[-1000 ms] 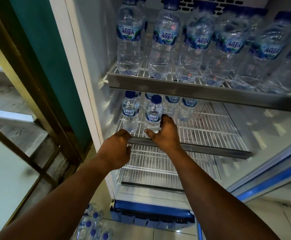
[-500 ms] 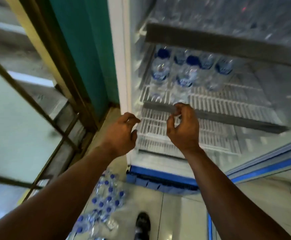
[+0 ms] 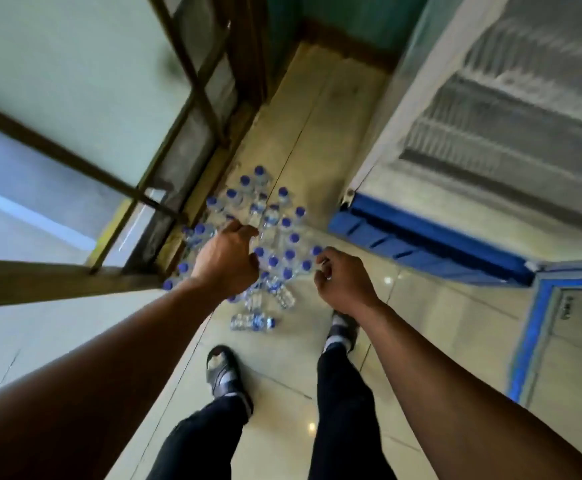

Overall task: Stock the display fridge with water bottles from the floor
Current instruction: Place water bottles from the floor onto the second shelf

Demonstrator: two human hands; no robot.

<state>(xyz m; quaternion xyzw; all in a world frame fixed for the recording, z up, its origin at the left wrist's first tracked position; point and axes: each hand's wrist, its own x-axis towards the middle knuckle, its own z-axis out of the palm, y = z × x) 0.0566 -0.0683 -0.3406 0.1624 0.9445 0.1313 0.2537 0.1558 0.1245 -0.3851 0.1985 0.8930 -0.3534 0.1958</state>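
Several clear water bottles with blue caps (image 3: 275, 237) stand clustered on the tiled floor between the window frame and the fridge; a few, such as one bottle (image 3: 253, 322), lie on their sides at the near edge. My left hand (image 3: 228, 259) hovers over the left of the cluster, fingers loosely curled, holding nothing. My right hand (image 3: 339, 280) hangs at the cluster's right edge, fingers half curled and empty. The display fridge (image 3: 511, 133) shows at the upper right with bare wire shelves, blurred.
A wooden-framed glass partition (image 3: 164, 109) runs along the left, close to the bottles. The fridge's blue base grille (image 3: 421, 244) and its open door (image 3: 539, 327) bound the right. My two feet in sandals (image 3: 223, 372) stand on the tiles just behind the bottles.
My view has swung down from the fridge shelves to the floor. Both hands have left the shelf edge and dropped over the bottle cluster, still empty.
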